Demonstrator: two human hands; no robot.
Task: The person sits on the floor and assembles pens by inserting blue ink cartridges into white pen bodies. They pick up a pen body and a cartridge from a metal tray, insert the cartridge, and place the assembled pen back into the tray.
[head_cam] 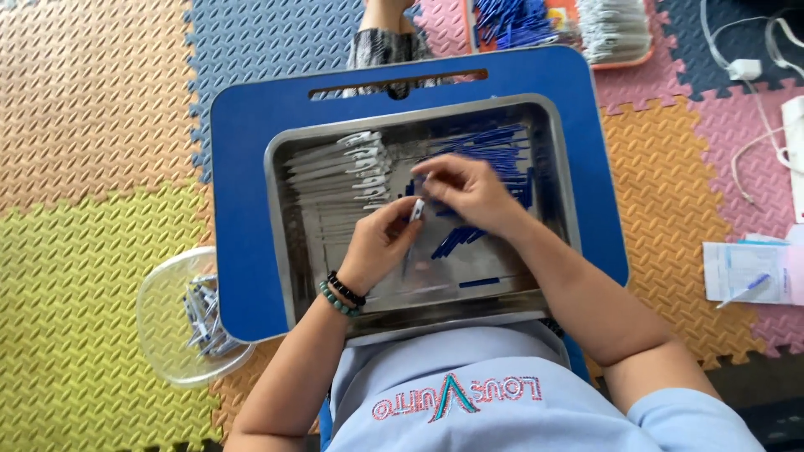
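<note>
Both hands meet over metal tray (280, 218) on blue board (243, 251). L hand (381, 243) pinches a pen (416, 209); R hand (469, 192) fingers closed at its tip. Refills (494, 146) lie just behind.

Rectangular steel tray (557, 176): brushed, reflective metal. Blue lap desk (251, 167): smooth, matt plastic. Interlocking coloured floor mats (92, 109): foam with embossed ribbed texture. Round clear bowl (159, 310): glossy transparent plastic.

Person wears a pale blue short-sleeved shirt (502, 393) with sparkling stud lettering, bare forearms, and two bead bracelets, one black (346, 289), one green (336, 300), on left wrist.
</note>
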